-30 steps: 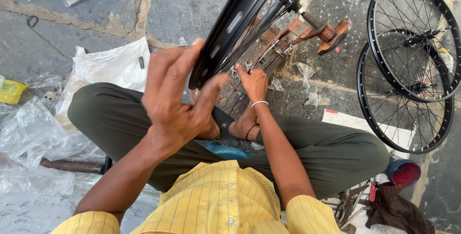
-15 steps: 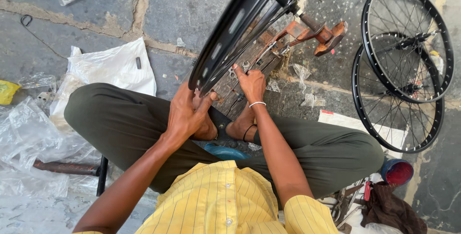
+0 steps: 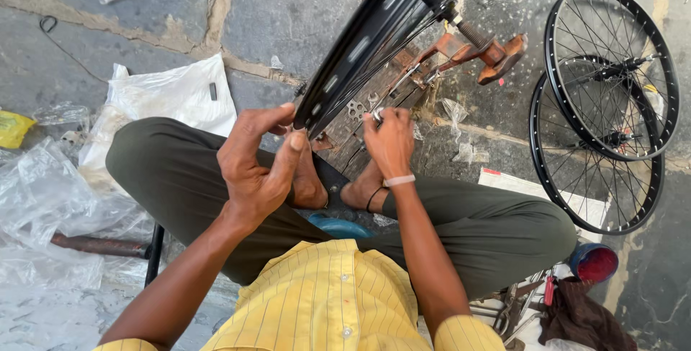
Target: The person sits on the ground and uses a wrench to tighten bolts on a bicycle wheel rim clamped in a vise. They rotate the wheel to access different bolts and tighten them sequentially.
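Observation:
I sit cross-legged on a stone floor with a black bicycle wheel rim (image 3: pixel 374 30) standing edge-on before me in a rusty metal stand (image 3: pixel 475 52). My left hand (image 3: pixel 259 167) grips the near edge of the rim, thumb and fingers around it. My right hand (image 3: pixel 389 138) is closed on a small metal tool at the spokes close to the rim. My bare feet (image 3: pixel 309 185) rest under the wheel.
Two more black spoked wheels (image 3: pixel 608 99) lie at the right. Clear plastic bags (image 3: pixel 50 207) and a white bag (image 3: pixel 169 95) lie at the left, with a rusty bar (image 3: pixel 101 245). A red and blue tin (image 3: pixel 594 263), a brown rag and hand tools sit at the lower right.
My left hand dropped from an open reach on the rim to a grip at its lower edge. My right hand shifted slightly along the spokes. The view moved closer.

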